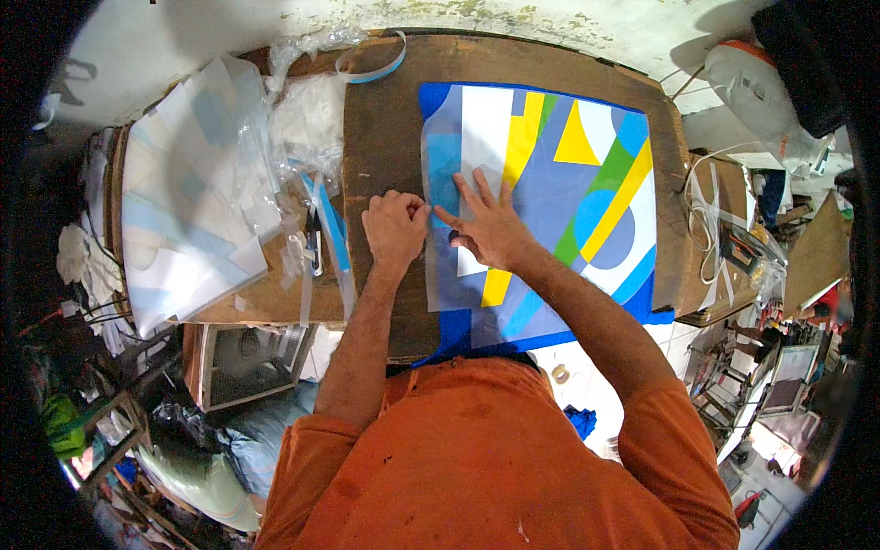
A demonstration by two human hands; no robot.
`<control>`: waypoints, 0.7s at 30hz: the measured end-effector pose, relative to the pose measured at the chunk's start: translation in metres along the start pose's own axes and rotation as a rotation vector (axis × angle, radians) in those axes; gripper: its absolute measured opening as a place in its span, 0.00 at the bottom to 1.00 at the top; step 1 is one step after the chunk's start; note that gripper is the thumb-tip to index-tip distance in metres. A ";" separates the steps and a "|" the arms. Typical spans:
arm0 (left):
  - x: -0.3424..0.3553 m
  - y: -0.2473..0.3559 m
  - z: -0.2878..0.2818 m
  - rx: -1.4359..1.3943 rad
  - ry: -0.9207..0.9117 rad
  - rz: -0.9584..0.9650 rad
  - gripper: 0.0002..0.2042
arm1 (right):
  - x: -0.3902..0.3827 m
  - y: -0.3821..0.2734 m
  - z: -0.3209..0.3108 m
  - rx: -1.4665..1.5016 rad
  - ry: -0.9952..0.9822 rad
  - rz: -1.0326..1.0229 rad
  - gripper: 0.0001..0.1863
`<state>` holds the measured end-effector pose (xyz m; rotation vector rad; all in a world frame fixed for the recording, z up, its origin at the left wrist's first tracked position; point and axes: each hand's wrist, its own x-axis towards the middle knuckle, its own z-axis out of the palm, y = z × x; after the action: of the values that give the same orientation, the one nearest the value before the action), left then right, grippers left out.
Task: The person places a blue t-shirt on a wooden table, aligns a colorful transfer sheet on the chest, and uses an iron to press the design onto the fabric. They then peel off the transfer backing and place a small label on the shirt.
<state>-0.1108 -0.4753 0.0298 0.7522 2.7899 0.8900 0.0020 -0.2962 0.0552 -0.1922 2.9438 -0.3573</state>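
Observation:
A sheet with geometric white, yellow, green, blue and grey-blue shapes lies on royal-blue cloth on a brown wooden work board. My right hand rests on the sheet's left part with fingers spread, middle fingers stretched toward the back and index fingertip near the left edge. My left hand is beside that edge, fingers curled and pinched close to my right fingertip; what it holds, possibly the thin film edge, is too small to make out.
Translucent printed sheets cover the board's left end, beside crumpled plastic, blue-and-clear strips and a curled strip. Cables lie at the right. Below are a boxy metal-fronted appliance, bags and a tape roll.

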 end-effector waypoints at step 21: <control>-0.103 0.055 0.014 -0.017 0.206 -0.319 0.15 | 0.001 0.009 -0.002 0.042 0.096 -0.077 0.36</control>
<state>0.0060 -0.4799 0.0460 0.2092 2.9539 0.9733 -0.0006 -0.2872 0.0546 -0.2906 3.0263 -0.4511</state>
